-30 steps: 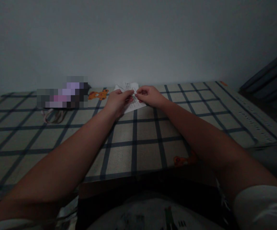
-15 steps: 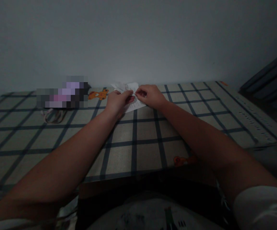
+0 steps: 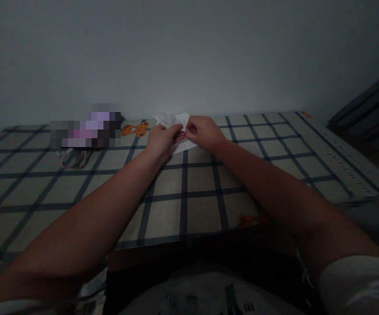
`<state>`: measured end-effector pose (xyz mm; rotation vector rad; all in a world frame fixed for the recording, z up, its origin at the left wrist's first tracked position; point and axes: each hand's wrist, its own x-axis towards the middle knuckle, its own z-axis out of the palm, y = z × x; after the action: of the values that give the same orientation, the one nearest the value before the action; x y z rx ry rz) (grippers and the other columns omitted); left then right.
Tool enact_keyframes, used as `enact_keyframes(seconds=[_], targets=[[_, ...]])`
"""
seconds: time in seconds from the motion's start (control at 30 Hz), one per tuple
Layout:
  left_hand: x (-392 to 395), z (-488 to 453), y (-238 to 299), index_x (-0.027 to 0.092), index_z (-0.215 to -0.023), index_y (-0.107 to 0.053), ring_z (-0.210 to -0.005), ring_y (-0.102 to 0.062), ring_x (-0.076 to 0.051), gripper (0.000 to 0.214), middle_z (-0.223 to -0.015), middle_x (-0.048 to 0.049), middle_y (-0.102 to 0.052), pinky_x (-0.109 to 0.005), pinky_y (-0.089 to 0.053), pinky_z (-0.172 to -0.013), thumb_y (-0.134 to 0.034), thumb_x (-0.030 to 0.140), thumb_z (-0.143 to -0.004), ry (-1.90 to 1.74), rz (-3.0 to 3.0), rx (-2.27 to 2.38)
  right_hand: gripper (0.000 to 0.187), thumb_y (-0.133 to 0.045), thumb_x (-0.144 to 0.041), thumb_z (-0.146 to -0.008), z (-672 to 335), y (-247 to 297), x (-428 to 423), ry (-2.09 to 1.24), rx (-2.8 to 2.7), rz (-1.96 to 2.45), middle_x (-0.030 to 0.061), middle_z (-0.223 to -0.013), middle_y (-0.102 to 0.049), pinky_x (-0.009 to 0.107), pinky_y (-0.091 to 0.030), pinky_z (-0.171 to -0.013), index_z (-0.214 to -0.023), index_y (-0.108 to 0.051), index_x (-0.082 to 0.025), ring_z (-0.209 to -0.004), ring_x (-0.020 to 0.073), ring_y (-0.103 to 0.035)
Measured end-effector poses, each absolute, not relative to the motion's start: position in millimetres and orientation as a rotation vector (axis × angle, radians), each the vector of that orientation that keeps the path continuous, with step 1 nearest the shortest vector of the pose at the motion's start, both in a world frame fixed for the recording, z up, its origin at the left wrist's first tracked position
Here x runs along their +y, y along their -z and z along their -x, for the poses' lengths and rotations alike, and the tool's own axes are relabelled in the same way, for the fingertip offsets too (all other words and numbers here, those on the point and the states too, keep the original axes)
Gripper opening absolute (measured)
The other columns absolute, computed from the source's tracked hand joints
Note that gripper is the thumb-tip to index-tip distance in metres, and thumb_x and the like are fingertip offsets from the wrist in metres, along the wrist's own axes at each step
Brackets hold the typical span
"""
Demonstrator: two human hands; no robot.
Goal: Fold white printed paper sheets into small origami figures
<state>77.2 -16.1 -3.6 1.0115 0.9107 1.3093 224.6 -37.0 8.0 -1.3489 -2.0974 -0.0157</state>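
Note:
A white printed sheet of paper (image 3: 172, 119) lies near the far edge of a table covered with a checked cloth (image 3: 182, 188). My left hand (image 3: 161, 139) pinches the paper from the left, thumb and fingers closed on it. My right hand (image 3: 204, 131) pinches the same paper from the right, fingers curled. The two hands meet at the paper's middle, fingertips almost touching. Most of the sheet's lower half is hidden by my hands. The room is dim.
A blurred purple and dark object (image 3: 86, 130) sits at the back left, with a pale cord or strap (image 3: 73, 158) lying just in front of it. Orange bear prints (image 3: 133, 129) mark the cloth. A plain wall rises behind the table. Dark furniture (image 3: 366, 113) stands at right.
Both hands stay on the paper; the fingertips have drawn slightly closer together, and the sheet's top left corner has shifted a little.

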Motion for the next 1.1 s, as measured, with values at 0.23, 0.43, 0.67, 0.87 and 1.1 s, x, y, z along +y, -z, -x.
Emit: enact_keyframes(seconds=[0.23, 0.43, 0.67, 0.87, 1.1], targets=[[-15.4, -75.8, 3.9, 0.014, -0.07, -0.057, -0.058, -0.068, -0.012, 0.013, -0.065, -0.006, -0.069, -0.024, -0.06, -0.066, -0.069, 0.009, -0.072, -1.303, -1.028, 0.924, 0.013, -0.056, -0.018, -0.079, -227.5, -4.1, -36.4, -0.059, -2.086, 1.323, 0.0075, -0.084, -0.066, 0.028, -0.035, -0.069, -0.089, -0.063, -0.013, -0.075, 0.0171, -0.054], [-13.1, -75.7, 6.4, 0.011, -0.074, -0.062, -0.056, -0.067, -0.011, 0.009, -0.067, -0.0065, -0.07, -0.021, -0.058, -0.061, -0.069, 0.007, -0.071, -1.272, -1.039, 0.907, 0.017, -0.054, -0.027, -0.086, -230.8, -6.3, -37.4, -0.031, -2.116, 1.324, 0.0077, -0.082, -0.065, 0.029, -0.034, -0.07, -0.083, -0.064, -0.013, -0.075, 0.0169, -0.053], [-18.7, -76.1, 2.4, 0.012, -0.073, -0.061, -0.054, -0.065, -0.009, 0.01, -0.067, -0.0048, -0.07, -0.018, -0.056, -0.058, -0.07, 0.008, -0.072, -1.251, -1.055, 0.896, 0.011, -0.054, -0.021, -0.085, -225.9, -7.8, -35.6, 0.084, -2.145, 1.351, 0.0076, -0.083, -0.063, 0.03, -0.033, -0.069, -0.084, -0.062, -0.013, -0.075, 0.0165, -0.051], [-17.7, -75.1, -0.8, 0.012, -0.074, -0.062, -0.055, -0.066, -0.009, 0.007, -0.066, -0.0039, -0.07, -0.019, -0.057, -0.061, -0.067, 0.007, -0.074, -1.262, -1.038, 0.852, 0.006, -0.06, -0.017, -0.078, -226.8, -4.8, -36.5, -0.014, -2.07, 1.231, 0.0042, -0.08, -0.061, 0.028, -0.036, -0.068, -0.083, -0.059, -0.014, -0.073, 0.015, -0.052], [-13.1, -70.3, 0.9, 0.012, -0.076, -0.063, -0.055, -0.063, -0.008, 0.012, -0.066, -0.0016, -0.068, -0.018, -0.054, -0.056, -0.073, 0.011, -0.07, -1.191, -1.037, 0.809, 0.014, -0.052, -0.019, -0.089, -229.3, -2.4, -28.8, -0.691, -1.657, 1.199, -0.0006, -0.066, -0.058, 0.021, -0.042, -0.059, -0.076, -0.057, -0.015, -0.061, 0.0092, -0.054]])
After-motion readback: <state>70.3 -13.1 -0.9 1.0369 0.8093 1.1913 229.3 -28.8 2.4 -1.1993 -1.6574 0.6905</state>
